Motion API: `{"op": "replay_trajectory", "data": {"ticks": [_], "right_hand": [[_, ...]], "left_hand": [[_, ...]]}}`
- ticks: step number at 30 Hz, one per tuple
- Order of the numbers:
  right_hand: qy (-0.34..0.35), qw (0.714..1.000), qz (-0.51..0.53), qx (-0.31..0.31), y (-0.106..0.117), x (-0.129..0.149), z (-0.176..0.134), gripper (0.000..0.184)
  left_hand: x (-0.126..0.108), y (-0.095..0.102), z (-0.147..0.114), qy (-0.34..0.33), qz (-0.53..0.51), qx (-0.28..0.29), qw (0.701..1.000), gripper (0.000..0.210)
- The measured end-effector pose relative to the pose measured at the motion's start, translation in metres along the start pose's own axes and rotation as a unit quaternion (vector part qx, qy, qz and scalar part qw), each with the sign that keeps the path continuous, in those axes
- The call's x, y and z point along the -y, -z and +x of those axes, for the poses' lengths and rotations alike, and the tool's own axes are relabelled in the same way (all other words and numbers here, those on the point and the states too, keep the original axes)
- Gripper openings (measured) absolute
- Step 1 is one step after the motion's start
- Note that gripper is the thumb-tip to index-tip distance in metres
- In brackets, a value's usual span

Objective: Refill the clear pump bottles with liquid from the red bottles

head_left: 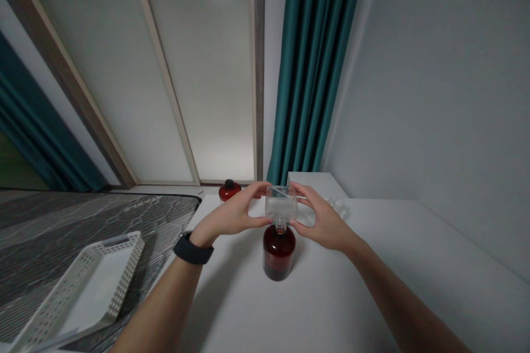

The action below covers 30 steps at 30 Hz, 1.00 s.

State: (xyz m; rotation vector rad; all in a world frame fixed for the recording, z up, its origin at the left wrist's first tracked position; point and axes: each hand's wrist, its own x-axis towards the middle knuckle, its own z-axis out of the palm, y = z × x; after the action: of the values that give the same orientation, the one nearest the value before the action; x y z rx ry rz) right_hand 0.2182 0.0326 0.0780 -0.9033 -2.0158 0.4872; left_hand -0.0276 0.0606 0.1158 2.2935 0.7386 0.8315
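Between my two hands is a clear glass bottle point(281, 205), seemingly upside down, its narrow neck pointing down. The neck meets the mouth of a brown glass bottle point(279, 256) standing upright on the white table; whether it sits inside the mouth I cannot tell. My left hand point(234, 212), with a dark band on the wrist, grips the clear bottle's left side between thumb and fingers. On the opposite side, my right hand point(321, 220) holds it the same way. Behind my left hand stands a second brown bottle point(229, 190) with a black stopper, partly hidden.
Clear glassware point(340, 208) rests on the white table point(314, 309) beyond my right hand. A white box-like block point(314, 181) stands at the table's back. To the left, a white perforated basket point(89, 281) lies on a grey striped surface point(165, 220). Teal curtains point(317, 66) hang behind.
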Motion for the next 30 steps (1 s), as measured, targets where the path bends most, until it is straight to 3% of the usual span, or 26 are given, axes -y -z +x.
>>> {"op": "replay_trajectory", "data": {"ticks": [30], "right_hand": [[0.011,1.0,-0.026,-0.011,-0.0007,0.0035,0.0006,0.077]], "left_hand": [[-0.0031,-0.0001,-0.0005,-0.009,0.063,-0.007,0.998,0.067]]}}
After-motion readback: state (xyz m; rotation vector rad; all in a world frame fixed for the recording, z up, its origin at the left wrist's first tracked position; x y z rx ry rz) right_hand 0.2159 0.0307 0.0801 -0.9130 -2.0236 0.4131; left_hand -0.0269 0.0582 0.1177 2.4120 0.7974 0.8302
